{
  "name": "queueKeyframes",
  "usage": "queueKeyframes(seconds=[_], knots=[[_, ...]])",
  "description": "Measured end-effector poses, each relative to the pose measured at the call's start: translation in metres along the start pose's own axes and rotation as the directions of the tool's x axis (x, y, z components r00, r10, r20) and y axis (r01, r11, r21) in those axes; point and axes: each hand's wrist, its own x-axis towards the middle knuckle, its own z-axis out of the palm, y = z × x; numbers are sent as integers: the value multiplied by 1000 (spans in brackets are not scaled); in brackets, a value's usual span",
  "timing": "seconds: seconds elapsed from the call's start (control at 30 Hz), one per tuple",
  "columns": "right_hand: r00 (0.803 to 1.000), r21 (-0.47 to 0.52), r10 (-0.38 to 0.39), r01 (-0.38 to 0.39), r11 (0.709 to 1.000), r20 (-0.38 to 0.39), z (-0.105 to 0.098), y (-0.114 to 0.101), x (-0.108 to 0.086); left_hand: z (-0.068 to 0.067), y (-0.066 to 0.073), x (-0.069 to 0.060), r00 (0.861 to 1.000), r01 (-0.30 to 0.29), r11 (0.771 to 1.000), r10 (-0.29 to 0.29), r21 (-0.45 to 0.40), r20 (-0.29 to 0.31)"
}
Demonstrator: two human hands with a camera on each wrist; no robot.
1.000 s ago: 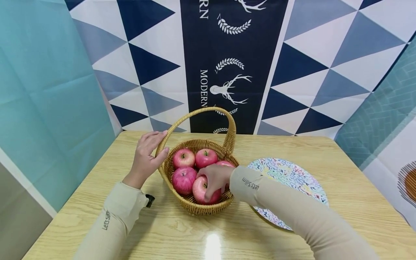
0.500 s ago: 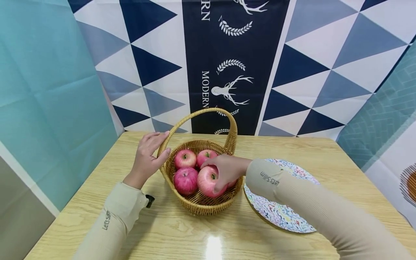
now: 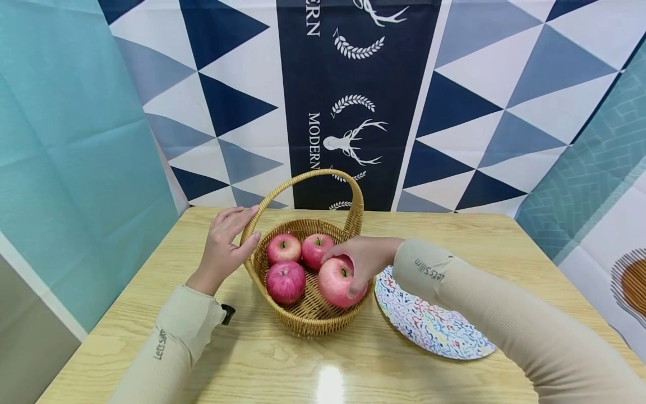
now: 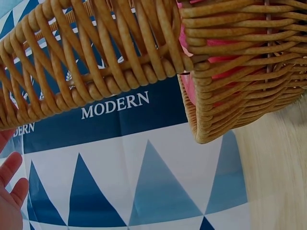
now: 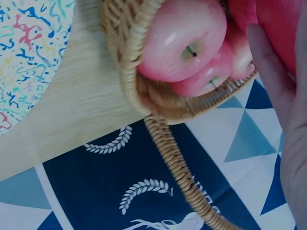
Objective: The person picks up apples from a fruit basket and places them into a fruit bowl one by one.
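Note:
In the head view a wicker basket (image 3: 308,325) stands on the table with several apples inside. My right hand (image 3: 365,261) grips a pink apple (image 3: 335,283) over the basket's right side, fingers and thumb around it. Other apples sit to its left: a dark pink apple (image 3: 285,281) in front, a paler apple (image 3: 284,248) and a pink apple (image 3: 317,249) behind. A large apple (image 5: 184,38) by the rim shows in the right wrist view. My left hand (image 3: 224,241) touches the left side of the basket handle (image 3: 298,179), its fingers fairly straight.
A round board (image 3: 434,331) with a colourful squiggle pattern lies right of the basket, partly under my right sleeve (image 3: 484,303). A patterned cloth (image 3: 242,106) hangs behind the wooden table (image 3: 282,370).
My right hand, gripping the apple, has moved up and to the right from the basket's front. The bare basket bottom now shows there. My left hand stays at the handle.

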Motion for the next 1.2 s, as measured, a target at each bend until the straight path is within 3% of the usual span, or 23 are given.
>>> queueKeyframes(seconds=[0.4, 0.7, 1.2], knots=[[999, 84, 50, -50, 995, -2, -7, 13, -11, 0, 0, 1, 1000, 8, 1000, -8, -9, 3], [997, 80, 83, -83, 993, -2, -4, 21, -20, 0, 0, 0, 1000, 19, 1000, -19, -12, 9], [989, 121, 128, -119, 986, -71, -2, 39, -48, -2, -3, 2, 1000, -1, 1000, 1, 0, 17]])
